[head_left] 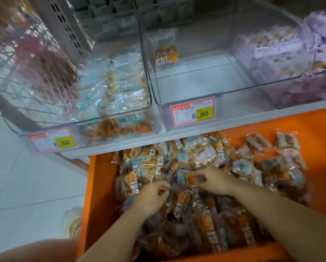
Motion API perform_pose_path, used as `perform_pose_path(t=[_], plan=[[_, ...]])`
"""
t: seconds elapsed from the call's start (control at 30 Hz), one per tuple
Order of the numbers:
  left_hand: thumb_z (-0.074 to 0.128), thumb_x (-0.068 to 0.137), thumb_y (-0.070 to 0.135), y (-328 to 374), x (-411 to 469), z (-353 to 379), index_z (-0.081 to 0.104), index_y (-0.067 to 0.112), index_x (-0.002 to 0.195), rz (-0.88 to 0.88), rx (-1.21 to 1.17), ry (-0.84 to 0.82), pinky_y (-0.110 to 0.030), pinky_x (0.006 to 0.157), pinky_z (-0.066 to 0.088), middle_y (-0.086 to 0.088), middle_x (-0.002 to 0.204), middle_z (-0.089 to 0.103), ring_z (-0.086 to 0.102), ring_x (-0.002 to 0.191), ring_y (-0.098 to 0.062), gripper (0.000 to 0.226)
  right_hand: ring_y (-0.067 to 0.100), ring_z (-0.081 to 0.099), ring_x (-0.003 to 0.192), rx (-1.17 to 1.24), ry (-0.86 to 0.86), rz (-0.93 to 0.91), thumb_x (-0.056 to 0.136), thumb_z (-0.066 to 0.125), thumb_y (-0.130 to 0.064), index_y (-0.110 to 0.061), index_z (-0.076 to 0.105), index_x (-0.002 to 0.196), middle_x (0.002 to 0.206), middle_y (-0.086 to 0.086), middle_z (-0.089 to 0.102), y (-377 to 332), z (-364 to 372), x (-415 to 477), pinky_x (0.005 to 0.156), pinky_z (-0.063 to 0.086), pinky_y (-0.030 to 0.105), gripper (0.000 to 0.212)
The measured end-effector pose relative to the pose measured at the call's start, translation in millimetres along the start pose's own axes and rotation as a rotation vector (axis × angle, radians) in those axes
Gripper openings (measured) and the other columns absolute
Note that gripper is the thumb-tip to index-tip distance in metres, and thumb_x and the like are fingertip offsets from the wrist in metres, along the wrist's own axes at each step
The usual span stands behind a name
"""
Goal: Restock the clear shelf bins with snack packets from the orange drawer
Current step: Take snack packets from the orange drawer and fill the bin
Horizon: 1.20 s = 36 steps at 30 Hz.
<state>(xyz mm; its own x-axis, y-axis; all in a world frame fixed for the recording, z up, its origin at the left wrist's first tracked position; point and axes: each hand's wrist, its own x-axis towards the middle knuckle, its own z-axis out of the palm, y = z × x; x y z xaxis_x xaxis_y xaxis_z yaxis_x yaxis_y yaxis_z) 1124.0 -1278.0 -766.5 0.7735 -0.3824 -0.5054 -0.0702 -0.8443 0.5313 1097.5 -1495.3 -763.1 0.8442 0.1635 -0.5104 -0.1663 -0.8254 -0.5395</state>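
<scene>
Bare forearms are stretched into the orange plastic drawer (pixel 100 186), heaped with crinkly clear-wrapped snack packets (pixel 200 154). Packets appear pinched by the curled left hand (pixel 154 193) and right hand (pixel 213 180), though blurred. At twelve o'clock, a lone packet (pixel 166 50) is stood in the boxy clear shelf bin (pixel 205 78).

Side by side on the shelf (pixel 120 148): left bin (pixel 26 112) with bags (pixel 118 95) heaped toward its right side, middle bin (pixel 196 82) with a single packet (pixel 166 50) at back left, right bin (pixel 277 103) stuffed with packs (pixel 275 52). Below and before the shelf, drawer (pixel 100 186) full of packets (pixel 196 152); stray packet (pixel 72 224) on the floor (pixel 26 186) left of it.
</scene>
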Motion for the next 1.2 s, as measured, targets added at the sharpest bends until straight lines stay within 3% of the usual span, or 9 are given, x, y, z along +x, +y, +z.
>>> perform_pose_path(t=[0.13, 0.3, 0.47, 0.6, 0.73, 0.8, 0.93, 1.1, 1.2], plan=[[0.052, 0.098, 0.023, 2.7, -0.5, -1.1, 0.060, 0.025, 0.120, -0.012, -0.052, 0.005, -0.007, 0.074, 0.037, 0.013, 0.115, 0.061, 0.053, 0.103, 0.000, 0.025, 0.010, 0.061, 0.104, 0.103, 0.132, -0.005, 0.090, 0.063, -0.020, -0.018, 0.069, 0.113, 0.119, -0.001, 0.066, -4.0, -0.5, 2.5, 0.097, 0.046, 0.027, 0.024], [0.062, 0.092, 0.023, 24.0, -13.7, -18.1, 0.047, 0.027, 0.134, 0.080, -0.276, 0.089, -0.012, 0.087, 0.039, 0.014, 0.118, 0.056, 0.052, 0.107, -0.002, 0.045, -0.013, 0.061, 0.073, 0.438, 0.353, -0.099, 0.080, 0.073, -0.007, -0.024, 0.068, 0.073, 0.079, -0.017, 0.066, -29.5, -25.7, -21.5, 0.074, 0.045, 0.005, 0.019], [0.068, 0.086, 0.035, 40.3, -42.7, -58.5, 0.035, 0.032, 0.139, 0.120, -0.466, -0.073, -0.027, 0.102, 0.041, 0.013, 0.126, 0.047, 0.049, 0.118, -0.008, 0.063, 0.001, 0.065, 0.074, 0.514, 0.312, -0.179, 0.079, 0.073, -0.006, -0.016, 0.065, 0.075, 0.078, -0.006, 0.069, -63.6, -38.2, -61.3, 0.070, 0.047, 0.010, 0.014], [0.067, 0.086, 0.037, 48.6, -78.2, -96.2, 0.059, 0.016, 0.120, 0.201, -0.424, -0.243, -0.020, 0.081, 0.052, -0.006, 0.117, 0.065, 0.064, 0.092, -0.004, 0.040, 0.001, 0.062, 0.067, 0.569, 0.371, -0.278, 0.079, 0.071, 0.001, -0.012, 0.064, 0.072, 0.069, -0.004, 0.066, -88.9, -47.8, -97.0, 0.066, 0.048, 0.011, 0.017], [0.062, 0.076, 0.056, 59.2, -120.8, -136.1, 0.065, 0.013, 0.108, 0.347, -0.343, -0.052, -0.024, 0.085, 0.046, 0.005, 0.095, 0.069, 0.062, 0.086, -0.008, 0.054, 0.004, 0.060, 0.062, 0.614, 0.440, -0.349, 0.077, 0.071, 0.004, -0.010, 0.062, 0.070, 0.064, -0.005, 0.064, -123.2, -66.8, -123.2, 0.062, 0.047, 0.014, 0.019], [0.063, 0.079, 0.046, 61.7, -138.9, -153.4, 0.063, 0.012, 0.111, 0.366, -0.489, -0.025, -0.017, 0.069, 0.043, 0.016, 0.079, 0.062, 0.055, 0.070, -0.003, 0.046, 0.004, 0.059, 0.059, 0.633, 0.495, -0.370, 0.077, 0.072, 0.003, -0.010, 0.062, 0.070, 0.062, -0.006, 0.065, -140.2, -77.9, -130.1, 0.059, 0.046, 0.014, 0.018], [0.067, 0.085, 0.009, 64.8, -159.4, -177.6, 0.059, 0.025, 0.113, 0.378, -0.694, -0.027, -0.024, 0.074, 0.057, 0.008, 0.103, 0.069, 0.070, 0.088, -0.012, 0.034, 0.003, 0.063, 0.060, 0.638, 0.601, -0.376, 0.079, 0.073, -0.005, -0.017, 0.063, 0.070, 0.066, -0.009, 0.067, -167.9, -96.0, -139.0, 0.064, 0.047, 0.012, 0.018], [0.064, 0.087, 0.002, 75.1, -166.1, -215.1, 0.059, 0.028, 0.097, 0.499, -0.583, 0.342, -0.015, 0.067, 0.053, -0.002, 0.100, 0.061, 0.061, 0.077, -0.010, 0.029, 0.003, 0.064, 0.063, 0.629, 0.577, -0.439, 0.080, 0.070, -0.002, -0.026, 0.059, 0.092, 0.071, -0.010, 0.061, -205.8, -115.8, -137.6, 0.063, 0.048, 0.013, 0.028], [0.064, 0.088, 0.003, 68.1, -162.6, -249.6, 0.062, 0.028, 0.094, 0.576, -0.421, 0.595, -0.020, 0.074, 0.050, 0.011, 0.088, 0.062, 0.060, 0.076, -0.009, 0.026, -0.002, 0.064, 0.084, 0.472, 0.538, -0.489, 0.082, 0.070, -0.011, -0.040, 0.052, 0.104, 0.091, -0.013, 0.063, -233.6, -133.9, -130.7, 0.077, 0.051, 0.017, 0.041]])
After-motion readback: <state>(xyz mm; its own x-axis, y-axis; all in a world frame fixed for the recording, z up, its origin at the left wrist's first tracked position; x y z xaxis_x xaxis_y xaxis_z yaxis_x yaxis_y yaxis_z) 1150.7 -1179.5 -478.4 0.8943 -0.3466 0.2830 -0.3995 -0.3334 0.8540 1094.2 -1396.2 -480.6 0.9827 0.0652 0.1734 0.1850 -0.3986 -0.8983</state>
